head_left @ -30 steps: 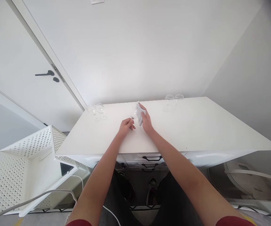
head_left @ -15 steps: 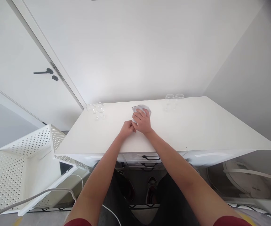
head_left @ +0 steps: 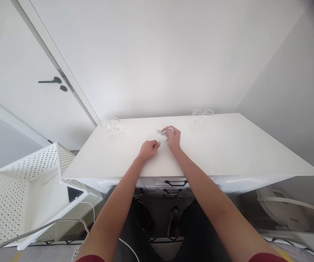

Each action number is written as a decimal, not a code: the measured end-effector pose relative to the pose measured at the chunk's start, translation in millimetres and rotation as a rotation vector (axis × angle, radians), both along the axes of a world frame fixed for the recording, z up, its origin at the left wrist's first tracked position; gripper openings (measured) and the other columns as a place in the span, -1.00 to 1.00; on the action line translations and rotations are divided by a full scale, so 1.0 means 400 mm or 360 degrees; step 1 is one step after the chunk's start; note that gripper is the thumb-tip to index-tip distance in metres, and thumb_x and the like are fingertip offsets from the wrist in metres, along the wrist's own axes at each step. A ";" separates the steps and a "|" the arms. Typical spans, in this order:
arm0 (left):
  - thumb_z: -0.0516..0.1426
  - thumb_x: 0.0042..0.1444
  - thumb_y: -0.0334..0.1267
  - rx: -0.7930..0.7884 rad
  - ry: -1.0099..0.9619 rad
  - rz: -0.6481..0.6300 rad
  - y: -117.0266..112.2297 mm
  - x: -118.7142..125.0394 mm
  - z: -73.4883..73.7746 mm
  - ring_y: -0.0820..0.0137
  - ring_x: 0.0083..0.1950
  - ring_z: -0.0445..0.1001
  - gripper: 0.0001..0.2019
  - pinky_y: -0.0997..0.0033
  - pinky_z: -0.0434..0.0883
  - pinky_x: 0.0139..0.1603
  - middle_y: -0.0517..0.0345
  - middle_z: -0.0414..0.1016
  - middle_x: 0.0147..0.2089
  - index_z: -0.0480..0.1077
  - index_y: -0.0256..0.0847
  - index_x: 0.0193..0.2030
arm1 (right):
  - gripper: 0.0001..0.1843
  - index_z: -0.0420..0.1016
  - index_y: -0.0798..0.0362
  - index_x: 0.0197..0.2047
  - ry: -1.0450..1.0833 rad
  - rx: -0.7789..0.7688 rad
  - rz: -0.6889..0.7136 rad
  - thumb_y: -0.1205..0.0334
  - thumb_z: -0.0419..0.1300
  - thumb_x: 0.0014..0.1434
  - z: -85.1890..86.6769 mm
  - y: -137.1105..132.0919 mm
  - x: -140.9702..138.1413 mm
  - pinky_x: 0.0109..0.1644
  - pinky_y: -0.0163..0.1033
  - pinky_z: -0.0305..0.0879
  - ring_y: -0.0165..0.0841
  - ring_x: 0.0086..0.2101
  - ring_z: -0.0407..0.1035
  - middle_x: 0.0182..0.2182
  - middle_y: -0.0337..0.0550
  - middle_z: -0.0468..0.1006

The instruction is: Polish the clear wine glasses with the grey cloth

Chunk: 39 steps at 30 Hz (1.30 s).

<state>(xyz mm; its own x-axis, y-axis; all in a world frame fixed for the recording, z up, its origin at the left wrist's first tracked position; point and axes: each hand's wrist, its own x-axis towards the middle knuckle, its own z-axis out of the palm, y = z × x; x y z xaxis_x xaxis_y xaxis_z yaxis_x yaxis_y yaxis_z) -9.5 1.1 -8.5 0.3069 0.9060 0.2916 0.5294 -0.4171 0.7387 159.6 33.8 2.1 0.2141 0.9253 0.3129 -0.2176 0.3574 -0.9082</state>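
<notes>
Above the white cabinet top [head_left: 208,145], my left hand [head_left: 148,150] pinches the thin stem of a clear wine glass [head_left: 162,138]. The glass is small and see-through, so its outline is hard to make out. My right hand [head_left: 174,137] is closed on a pale cloth [head_left: 161,131] at the bowl of the glass. Part of the cloth is hidden behind the fingers. Two more wine glasses [head_left: 116,124] stand upright side by side at the far left of the top. Another pair of glasses [head_left: 208,113] stands near the back edge, right of my hands.
A white wall rises behind the cabinet. Black drawer handles [head_left: 176,183] face me below the front edge. At left are a perforated white rack [head_left: 7,203], a grey cable [head_left: 50,221] and a door with a dark handle [head_left: 50,80]. A round appliance [head_left: 285,209] stands at lower right.
The cloth was spread under my right palm, covering the glass. My right hand has turned sideways and bunched the cloth, so the glass shows. My left hand still grips the stem.
</notes>
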 end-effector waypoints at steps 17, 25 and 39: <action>0.16 0.26 0.09 -0.0145 -0.0624 0.0309 0.016 -0.007 -0.006 0.39 -0.44 0.43 -0.59 0.37 0.41 -0.36 0.14 0.50 -0.47 0.36 -0.19 -0.45 | -0.43 0.50 -0.02 0.13 0.0306 -0.0192 0.1168 -0.28 0.18 0.29 0.007 -0.015 -0.031 -0.14 -0.02 0.50 -0.15 -0.19 0.52 -0.18 -0.07 0.65; 0.29 0.14 0.04 -0.0129 -0.0755 0.0468 0.004 -0.011 0.017 0.26 -0.24 0.56 -0.68 0.28 0.48 -0.20 0.07 0.64 -0.33 0.59 -0.21 -0.39 | -0.44 0.50 -0.08 0.17 0.0133 0.0004 0.1082 -0.20 0.35 0.23 -0.017 -0.006 -0.038 0.02 -0.06 0.49 -0.19 -0.05 0.51 -0.05 -0.10 0.64; 0.42 -0.02 -0.06 0.0059 -0.0747 0.0685 0.027 -0.020 0.001 0.34 -0.10 0.39 -0.55 0.35 0.36 -0.11 0.15 0.39 -0.12 0.30 -0.09 -0.13 | -0.41 0.46 -0.08 0.06 -0.0026 -0.0206 0.0998 -0.31 0.36 0.15 -0.031 0.000 -0.042 -0.11 -0.18 0.44 -0.24 -0.16 0.50 -0.15 -0.15 0.63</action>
